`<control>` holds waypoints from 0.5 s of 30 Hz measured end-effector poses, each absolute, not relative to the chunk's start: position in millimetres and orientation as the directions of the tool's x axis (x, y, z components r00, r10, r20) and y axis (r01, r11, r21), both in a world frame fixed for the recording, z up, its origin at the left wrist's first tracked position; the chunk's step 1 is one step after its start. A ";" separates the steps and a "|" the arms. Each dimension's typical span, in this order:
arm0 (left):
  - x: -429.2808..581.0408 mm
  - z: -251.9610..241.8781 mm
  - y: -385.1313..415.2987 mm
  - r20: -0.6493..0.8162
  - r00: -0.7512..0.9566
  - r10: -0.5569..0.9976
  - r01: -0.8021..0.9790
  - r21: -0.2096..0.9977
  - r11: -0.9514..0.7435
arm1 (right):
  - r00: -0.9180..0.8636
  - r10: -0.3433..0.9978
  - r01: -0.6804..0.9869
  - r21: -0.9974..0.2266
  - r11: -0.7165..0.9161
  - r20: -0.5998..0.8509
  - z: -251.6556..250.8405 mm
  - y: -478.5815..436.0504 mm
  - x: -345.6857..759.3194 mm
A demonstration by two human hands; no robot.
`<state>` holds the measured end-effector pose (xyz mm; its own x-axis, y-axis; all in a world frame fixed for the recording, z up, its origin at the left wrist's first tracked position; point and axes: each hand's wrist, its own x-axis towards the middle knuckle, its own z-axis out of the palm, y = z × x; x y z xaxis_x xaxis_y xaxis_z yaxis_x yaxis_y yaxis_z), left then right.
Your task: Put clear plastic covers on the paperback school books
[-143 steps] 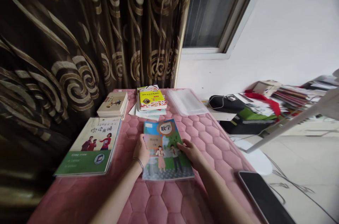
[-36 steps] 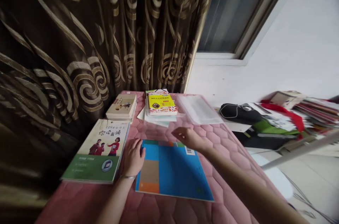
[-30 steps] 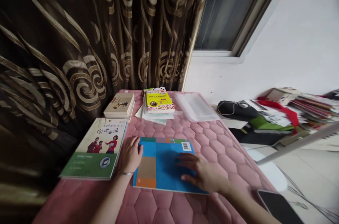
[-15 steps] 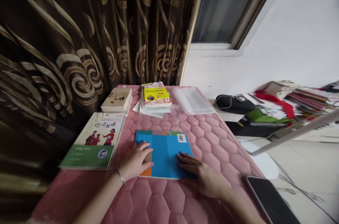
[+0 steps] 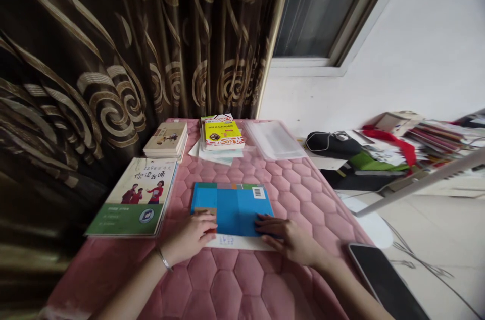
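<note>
In the head view, a blue book (image 5: 233,204) is laid back cover up on the pink quilted counter (image 5: 242,284), with a white page (image 5: 242,243) showing under its near edge. The left hand (image 5: 189,236) is curled over the near left corner and the right hand (image 5: 290,239) is pressed flat on the near right, seemingly to steady the cover; a true pinch cannot be told. A green book (image 5: 136,199) is kept aside on the left

Head: you look down across the pink table (image 5: 265,284) toward the curtain (image 5: 113,57).
Nearness: blue book (image 5: 237,206) within your reach.
</note>
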<state>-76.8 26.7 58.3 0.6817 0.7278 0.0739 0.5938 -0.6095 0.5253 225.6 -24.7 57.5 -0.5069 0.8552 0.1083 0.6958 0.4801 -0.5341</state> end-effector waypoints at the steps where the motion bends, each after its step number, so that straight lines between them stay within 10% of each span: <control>1: -75.5 59.9 27.8 0.072 0.674 0.736 0.602 0.524 -0.602 | -0.487 0.863 0.725 -0.491 0.484 0.132 57.1 -25.2 223.0; 7: -67.4 71.2 32.0 0.121 0.569 0.813 0.762 0.293 -0.577 | -0.379 0.872 0.883 -0.160 0.441 0.309 56.3 -24.3 199.1; 12: -61.1 55.8 8.1 0.506 0.421 0.753 0.823 0.136 -0.552 | -0.145 0.926 0.946 -0.226 0.233 0.348 58.7 -4.6 196.4; 15: -50.8 37.0 -13.7 0.444 0.645 0.621 0.677 0.043 -0.735 | -0.101 0.935 0.946 -0.258 0.196 0.340 60.3 9.8 201.2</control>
<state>-50.8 -13.7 37.0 0.6455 0.6211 0.4444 0.6771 -0.7346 0.0432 201.2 9.8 60.3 -0.1011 0.9351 0.3396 0.9460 0.1960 -0.2581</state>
